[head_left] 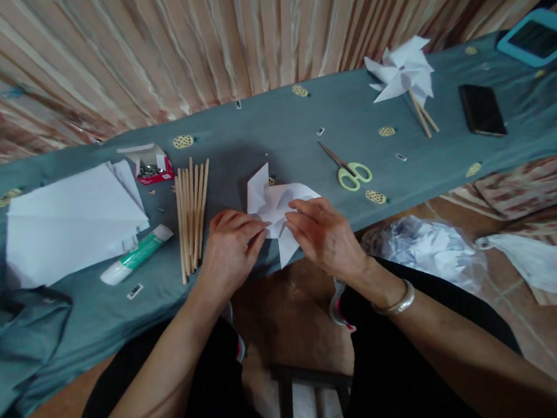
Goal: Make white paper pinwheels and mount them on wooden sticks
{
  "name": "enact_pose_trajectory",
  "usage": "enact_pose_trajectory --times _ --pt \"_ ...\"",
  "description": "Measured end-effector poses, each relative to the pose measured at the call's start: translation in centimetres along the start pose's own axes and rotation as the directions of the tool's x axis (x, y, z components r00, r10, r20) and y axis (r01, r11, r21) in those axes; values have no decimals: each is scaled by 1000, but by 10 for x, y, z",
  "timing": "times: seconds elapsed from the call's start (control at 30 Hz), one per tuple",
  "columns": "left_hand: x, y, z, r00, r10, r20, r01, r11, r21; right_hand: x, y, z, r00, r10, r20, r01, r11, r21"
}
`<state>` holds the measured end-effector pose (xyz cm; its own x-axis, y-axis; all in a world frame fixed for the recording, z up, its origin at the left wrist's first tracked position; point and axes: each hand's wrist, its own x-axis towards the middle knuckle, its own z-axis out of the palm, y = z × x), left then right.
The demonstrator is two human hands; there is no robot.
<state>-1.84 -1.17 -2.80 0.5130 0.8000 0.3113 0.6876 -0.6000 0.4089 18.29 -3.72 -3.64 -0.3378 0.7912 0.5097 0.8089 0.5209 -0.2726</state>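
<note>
A white paper pinwheel (pixel 259 194), with no stick visible on it, is held between my two hands near the front edge of the cloth-covered table. My left hand (pixel 232 244) pinches its left side close to the centre. On the other side, my right hand (pixel 324 234) has thumb and fingers closed on the folded paper by the middle. Fingers partly cover the pinwheel's centre. Just left of my left hand lies a bundle of wooden sticks (pixel 191 212). Scissors with light green handles (pixel 349 173) rest beyond my right hand.
White paper sheets (pixel 71 222), a glue stick (pixel 135 255) and a red box of metal pins (pixel 151 166) lie left. At right are pinwheels on sticks (pixel 404 72), a black phone (pixel 482 110) and a blue-framed device (pixel 538 37). A plastic bag of paper scraps (pixel 424 249) sits below.
</note>
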Motion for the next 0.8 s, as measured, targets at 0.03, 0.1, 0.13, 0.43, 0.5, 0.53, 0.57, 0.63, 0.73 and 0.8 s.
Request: enact_pose_trajectory --times 0.03,0.1,0.13,0.43,0.5,0.53,0.57,0.63,0.73,0.8 --pt "0 0 0 1000 -4 -7 4 1000 -2 0 0 0 1000 -3 2 3 1000 5" --pt "0 0 0 1000 -14 -26 13 1000 -12 1 -1 -1 1000 -7 11 7 1000 15" --pt "0 0 0 999 -19 -34 19 1000 -21 1 -1 -1 1000 -6 16 6 1000 22" --pt "-3 -2 2 996 -61 -64 58 997 -50 2 -5 -6 999 42 15 -43 996 72" --pt "-4 -2 0 997 -62 -53 59 997 -53 2 -6 -7 999 37 22 -38 996 77" --pt "-4 -2 0 997 -67 -44 65 997 -53 2 -6 -7 999 31 26 -33 997 76" --pt "-4 -1 -1 997 -75 -36 73 996 -50 1 -7 -8 999 26 33 -28 997 75" --pt "-5 0 -2 995 -96 -26 95 995 -39 1 -8 -8 998 19 52 -23 997 75" --pt "-4 1 -3 994 -111 -20 111 993 -29 0 -9 -8 997 25 78 -30 997 67" --pt "-4 2 -3 993 -115 -20 115 993 -27 -1 -9 -8 995 31 95 -37 997 62"
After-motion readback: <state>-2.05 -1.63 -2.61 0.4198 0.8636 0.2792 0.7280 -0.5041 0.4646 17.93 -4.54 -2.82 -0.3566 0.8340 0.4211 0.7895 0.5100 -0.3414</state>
